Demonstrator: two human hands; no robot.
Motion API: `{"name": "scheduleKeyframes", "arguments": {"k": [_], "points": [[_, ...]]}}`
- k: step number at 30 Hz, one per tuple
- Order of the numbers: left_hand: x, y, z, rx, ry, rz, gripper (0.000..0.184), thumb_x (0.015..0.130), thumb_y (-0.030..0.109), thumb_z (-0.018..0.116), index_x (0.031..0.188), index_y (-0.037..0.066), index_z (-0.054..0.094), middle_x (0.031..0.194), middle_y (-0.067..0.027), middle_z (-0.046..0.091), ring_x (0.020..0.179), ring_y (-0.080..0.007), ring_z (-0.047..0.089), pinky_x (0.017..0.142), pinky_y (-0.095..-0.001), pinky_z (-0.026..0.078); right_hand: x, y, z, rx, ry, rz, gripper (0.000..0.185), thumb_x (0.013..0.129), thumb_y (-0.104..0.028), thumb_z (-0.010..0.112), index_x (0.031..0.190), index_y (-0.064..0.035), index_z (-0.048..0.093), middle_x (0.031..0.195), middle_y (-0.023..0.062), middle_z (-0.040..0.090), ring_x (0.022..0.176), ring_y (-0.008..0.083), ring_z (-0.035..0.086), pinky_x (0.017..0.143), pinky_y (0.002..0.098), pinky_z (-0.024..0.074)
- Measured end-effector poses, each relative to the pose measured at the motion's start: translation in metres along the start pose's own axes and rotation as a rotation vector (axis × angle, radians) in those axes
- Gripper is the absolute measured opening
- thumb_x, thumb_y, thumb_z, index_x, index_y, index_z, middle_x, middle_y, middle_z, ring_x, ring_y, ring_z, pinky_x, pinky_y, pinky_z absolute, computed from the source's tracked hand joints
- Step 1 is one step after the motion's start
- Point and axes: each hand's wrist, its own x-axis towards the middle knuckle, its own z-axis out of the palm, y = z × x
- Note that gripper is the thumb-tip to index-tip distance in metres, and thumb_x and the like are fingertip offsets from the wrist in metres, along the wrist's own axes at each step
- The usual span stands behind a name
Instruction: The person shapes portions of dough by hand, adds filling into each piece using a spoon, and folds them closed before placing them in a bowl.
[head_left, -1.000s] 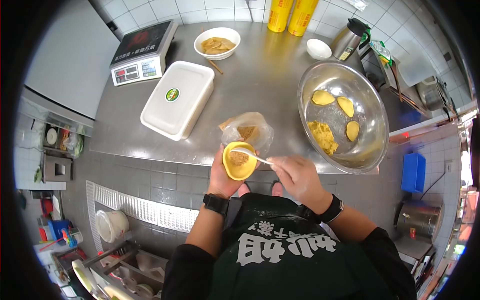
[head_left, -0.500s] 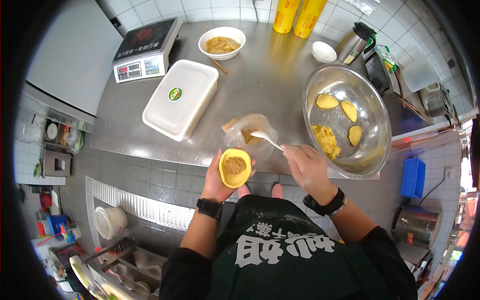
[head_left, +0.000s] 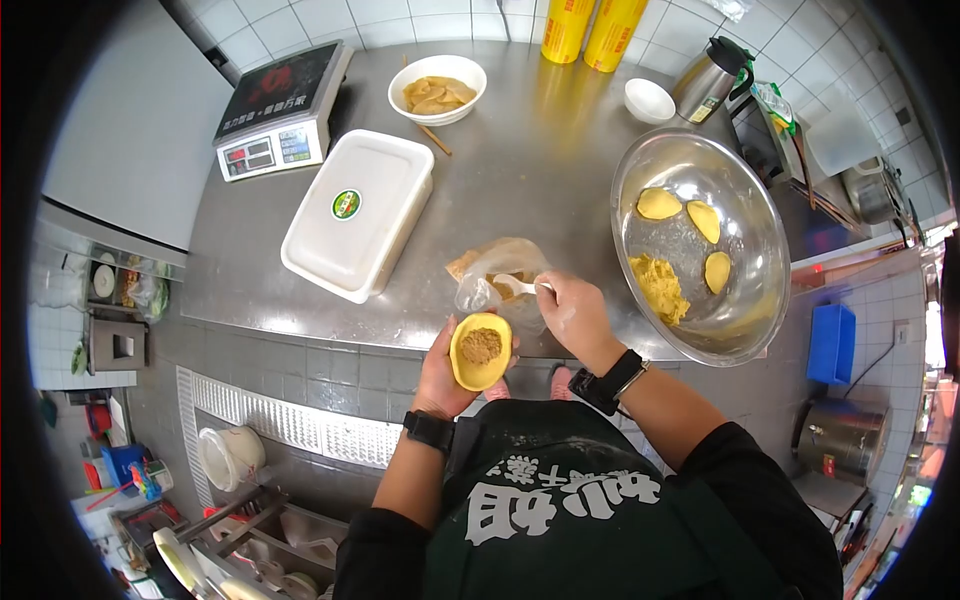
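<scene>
Lying in the dough cup [head_left: 480,379]: brown crumbs [head_left: 481,346].

Kitchen, professional-looking: long steel worktable [head_left: 530,180], weighing scale [head_left: 275,110], thermal jug [head_left: 706,85], tiled wall [head_left: 450,31].

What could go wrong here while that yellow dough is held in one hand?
The left hand cups the dough near the table's edge; a tilt might spill the crumbly filling.

The right hand has the spoon at the bag; the thin, soft bag could snag or tip.
</scene>
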Motion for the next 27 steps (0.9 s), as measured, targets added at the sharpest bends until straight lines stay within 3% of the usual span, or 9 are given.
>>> {"name": "scheduleKeyframes", "arguments": {"k": [4, 7, 10, 22, 27], "points": [[0.004, 0.005, 0.001, 0.016, 0.001, -0.009, 0.058, 0.101, 0.045, 0.029, 0.133, 0.0, 0.045, 0.12, -0.0168, 0.058, 0.109, -0.0353, 0.059, 0.088, -0.0474, 0.05, 0.001, 0.01, 0.014, 0.24, -0.083, 0.294, 0.014, 0.085, -0.013, 0.059, 0.093, -0.0031, 0.065, 0.072, 0.0136, 0.066, 0.063, 0.0284, 0.064, 0.06, 0.0375, 0.0507], [0.004, 0.006, 0.002, 0.014, 0.013, -0.011, 0.058, 0.101, 0.045, 0.029, 0.133, 0.0, 0.045, 0.12, -0.0168, 0.058, 0.109, -0.0358, 0.059, 0.088, -0.0472, 0.05, 0.002, 0.015, 0.014, 0.675, -0.074, 0.638, 0.018, 0.086, -0.013, 0.057, 0.096, 0.0012, 0.064, 0.071, 0.0108, 0.066, 0.06, 0.0178, 0.063, 0.054, 0.0302, 0.0494], [0.001, 0.007, 0.001, 0.007, 0.031, -0.007, 0.058, 0.101, 0.046, 0.03, 0.133, 0.0, 0.045, 0.12, -0.0171, 0.059, 0.109, -0.0362, 0.059, 0.088, -0.0469, 0.05, 0.002, 0.012, -0.004, 0.88, -0.028, 0.737, 0.018, 0.088, -0.012, 0.057, 0.093, 0.0048, 0.062, 0.071, 0.0082, 0.064, 0.059, 0.0112, 0.059, 0.05, 0.0244, 0.0469], [-0.015, 0.009, 0.013, -0.037, -0.001, 0.026, 0.056, 0.1, 0.047, 0.032, 0.132, 0.004, 0.047, 0.124, -0.0178, 0.057, 0.113, -0.036, 0.056, 0.097, -0.0492, 0.045, -0.028, -0.002, -0.071, 1.016, 0.007, 0.779, 0.017, 0.089, -0.011, 0.058, 0.097, 0.0027, 0.062, 0.076, 0.0069, 0.064, 0.063, 0.0101, 0.057, 0.058, 0.0222, 0.0485], [-0.01, 0.008, 0.024, -0.104, -0.004, 0.119, 0.055, 0.1, 0.046, 0.031, 0.132, 0.004, 0.046, 0.13, -0.0164, 0.052, 0.119, -0.0377, 0.052, 0.103, -0.0537, 0.039, -0.037, -0.039, -0.104, 0.953, -0.069, 0.545, 0.02, 0.091, -0.013, 0.057, 0.103, 0.0025, 0.062, 0.079, 0.0071, 0.065, 0.067, 0.0097, 0.058, 0.062, 0.0232, 0.0489]]}}
